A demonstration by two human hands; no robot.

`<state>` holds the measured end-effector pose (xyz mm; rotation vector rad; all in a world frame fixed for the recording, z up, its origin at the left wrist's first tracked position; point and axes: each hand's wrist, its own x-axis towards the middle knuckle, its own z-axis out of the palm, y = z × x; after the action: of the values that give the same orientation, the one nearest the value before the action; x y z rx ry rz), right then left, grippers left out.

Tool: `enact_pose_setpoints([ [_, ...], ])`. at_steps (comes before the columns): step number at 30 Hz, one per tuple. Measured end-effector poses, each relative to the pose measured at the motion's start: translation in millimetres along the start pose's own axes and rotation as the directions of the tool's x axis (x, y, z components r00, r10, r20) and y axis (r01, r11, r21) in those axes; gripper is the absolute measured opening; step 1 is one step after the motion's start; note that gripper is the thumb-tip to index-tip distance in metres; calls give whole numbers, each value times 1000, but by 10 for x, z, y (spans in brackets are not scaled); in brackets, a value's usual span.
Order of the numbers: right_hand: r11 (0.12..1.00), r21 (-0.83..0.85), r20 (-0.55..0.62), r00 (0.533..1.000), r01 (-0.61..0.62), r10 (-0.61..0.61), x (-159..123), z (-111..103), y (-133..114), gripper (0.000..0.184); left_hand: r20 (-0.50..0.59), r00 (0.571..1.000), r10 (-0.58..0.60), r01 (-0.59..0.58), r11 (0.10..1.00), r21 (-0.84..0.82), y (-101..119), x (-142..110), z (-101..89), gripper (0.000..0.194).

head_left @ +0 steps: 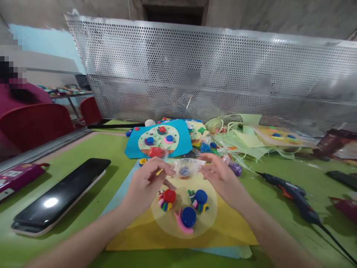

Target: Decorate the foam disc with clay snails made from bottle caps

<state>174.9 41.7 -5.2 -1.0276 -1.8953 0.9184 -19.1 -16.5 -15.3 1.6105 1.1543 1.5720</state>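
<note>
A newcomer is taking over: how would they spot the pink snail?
Find the yellow sheet at bottom centre, then its pale circle. The pink snail sits lowest there; its body is plain pink, unlike the multicoloured red-shelled snail and upper blue-shelled snail.

We identify the work surface as a green table (80, 149). On its left side we locate a flat, glossy black object (64, 193) and, beside it, a magenta packet (21, 178). At centre front we find a light blue sheet (217, 252), largely covered by a yellow sheet (231, 230). To the right we note a glue gun (295, 197), its cord trailing toward the near edge.
</note>
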Motion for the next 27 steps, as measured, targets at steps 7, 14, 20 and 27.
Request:
enact_pose_setpoints([
  [7,970,212,310,949,-121,51,58,-39,-28,16,103,995,-12,-16,963,269,12,41,-87,17],
  [14,955,228,356,929,-191,101,21,-66,-30,20,383,923,45,-197,909,367,28,174,-230,20],
  [20,959,219,393,916,-179,82,-1,-58,-47,24,372,926,-63,14,991,135,-87,218,-207,12],
  [27,947,192,452,880,-256,147,-21,-40,-57,23,290,955,62,-134,963,235,-29,182,-191,11],
])
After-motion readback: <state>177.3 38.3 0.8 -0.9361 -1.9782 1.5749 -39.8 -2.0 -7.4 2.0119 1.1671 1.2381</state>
